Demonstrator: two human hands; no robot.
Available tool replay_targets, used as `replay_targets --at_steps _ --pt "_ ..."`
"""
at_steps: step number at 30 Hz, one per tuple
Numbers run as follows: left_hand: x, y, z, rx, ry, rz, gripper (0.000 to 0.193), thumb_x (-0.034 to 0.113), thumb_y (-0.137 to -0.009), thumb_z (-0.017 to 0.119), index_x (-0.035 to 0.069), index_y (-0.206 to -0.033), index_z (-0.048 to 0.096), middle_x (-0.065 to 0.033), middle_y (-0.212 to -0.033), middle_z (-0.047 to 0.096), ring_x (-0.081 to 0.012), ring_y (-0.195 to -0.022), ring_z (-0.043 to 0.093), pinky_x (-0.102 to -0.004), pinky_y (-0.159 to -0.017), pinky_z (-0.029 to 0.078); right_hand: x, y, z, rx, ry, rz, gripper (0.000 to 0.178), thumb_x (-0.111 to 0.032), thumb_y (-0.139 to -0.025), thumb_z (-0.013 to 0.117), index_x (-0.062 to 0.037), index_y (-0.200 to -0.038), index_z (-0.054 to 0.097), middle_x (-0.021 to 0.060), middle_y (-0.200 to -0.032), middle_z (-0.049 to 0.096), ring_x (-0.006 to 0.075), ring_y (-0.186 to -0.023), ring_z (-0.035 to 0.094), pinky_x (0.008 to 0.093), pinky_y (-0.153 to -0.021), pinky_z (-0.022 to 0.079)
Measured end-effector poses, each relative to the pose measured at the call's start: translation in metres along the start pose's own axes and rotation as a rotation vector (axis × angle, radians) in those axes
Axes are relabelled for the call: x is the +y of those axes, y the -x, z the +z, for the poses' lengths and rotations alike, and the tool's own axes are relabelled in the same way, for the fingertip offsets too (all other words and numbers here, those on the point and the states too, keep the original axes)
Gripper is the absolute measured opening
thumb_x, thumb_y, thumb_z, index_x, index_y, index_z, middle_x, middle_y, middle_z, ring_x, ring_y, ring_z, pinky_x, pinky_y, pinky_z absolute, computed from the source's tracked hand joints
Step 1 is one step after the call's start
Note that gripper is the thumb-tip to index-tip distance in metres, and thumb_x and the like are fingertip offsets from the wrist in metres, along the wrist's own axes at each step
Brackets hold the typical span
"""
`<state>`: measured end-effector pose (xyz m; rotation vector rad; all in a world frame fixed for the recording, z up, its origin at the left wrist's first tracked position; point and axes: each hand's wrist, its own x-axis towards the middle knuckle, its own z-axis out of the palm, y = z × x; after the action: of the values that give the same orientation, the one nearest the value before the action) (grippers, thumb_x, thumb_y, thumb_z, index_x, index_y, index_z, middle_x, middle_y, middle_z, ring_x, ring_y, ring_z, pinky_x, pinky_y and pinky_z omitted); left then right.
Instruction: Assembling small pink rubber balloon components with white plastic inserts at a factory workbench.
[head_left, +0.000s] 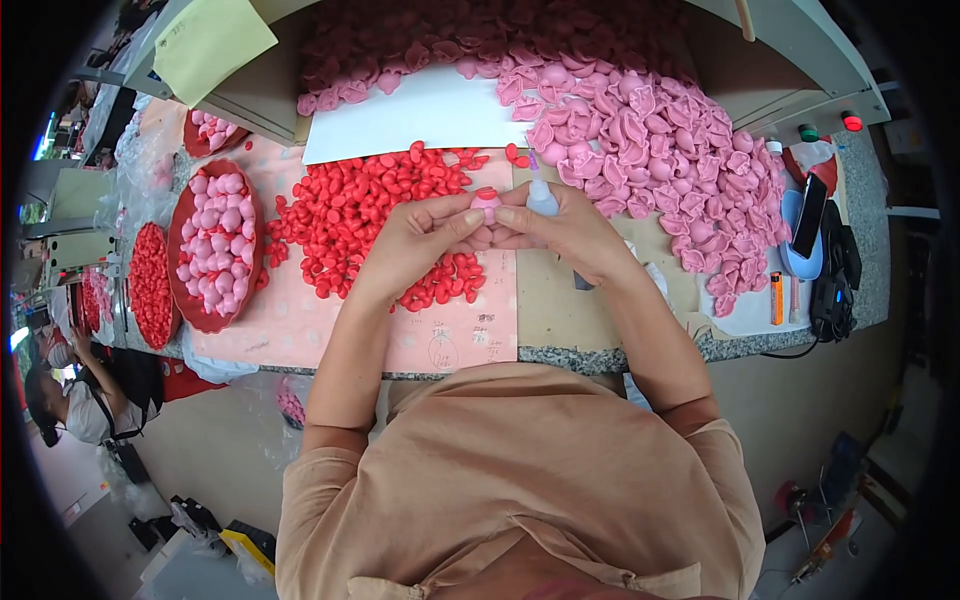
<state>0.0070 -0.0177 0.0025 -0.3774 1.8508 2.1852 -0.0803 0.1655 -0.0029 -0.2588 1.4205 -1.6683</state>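
In front of my chest, my left hand (425, 240) pinches a small round pink plastic piece (484, 203) with a red part on top. Close against it, my right hand (580, 235) is closed round a small translucent squeeze bottle (542, 198), its narrow purplish tip pointing away from me. The right thumb also reaches the pink piece. Loose red plastic pieces (335, 205) lie in a heap under and left of my left hand. Beyond my right hand spreads a large pile of pink shell-like pieces (640, 130).
At the left, a red tray (262, 245) holds pink balls with red parts, beside a basket of red pieces (151, 285). A phone (808, 215), a blue dish (790, 215) and an orange lighter-like item (776, 298) lie at the right. Another person (85, 395) sits far left.
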Motion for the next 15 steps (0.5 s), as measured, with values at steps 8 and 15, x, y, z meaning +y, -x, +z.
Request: replay_targets --at_steps 8,15 --pt "0.0003 0.0016 -0.0004 0.004 -0.009 0.035 0.035 0.013 -0.091 0.055 0.001 -0.124 0.052 -0.0089 -0.095 0.065 -0.0164 -0.086 0.064 -0.0279 -0.078 0.054 0.0006 -0.0001 0.0010 -0.017 0.081 -0.069 0.025 -0.016 -0.088 0.061 0.0042 -0.102 0.058 0.0122 -0.095 0.064 0.0184 -0.086 0.065 0.0291 -0.082 0.053" --pt "-0.0026 0.0014 -0.0003 -0.016 0.069 0.050 0.038 0.015 -0.091 0.056 0.001 -0.126 0.050 -0.0087 -0.103 0.064 -0.0137 -0.090 0.063 -0.0251 -0.079 0.052 -0.0007 0.0020 0.0024 0.012 0.091 -0.119 0.029 -0.016 -0.087 0.062 0.0052 -0.106 0.057 0.0117 -0.095 0.064 0.0180 -0.086 0.065 0.0289 -0.079 0.054"
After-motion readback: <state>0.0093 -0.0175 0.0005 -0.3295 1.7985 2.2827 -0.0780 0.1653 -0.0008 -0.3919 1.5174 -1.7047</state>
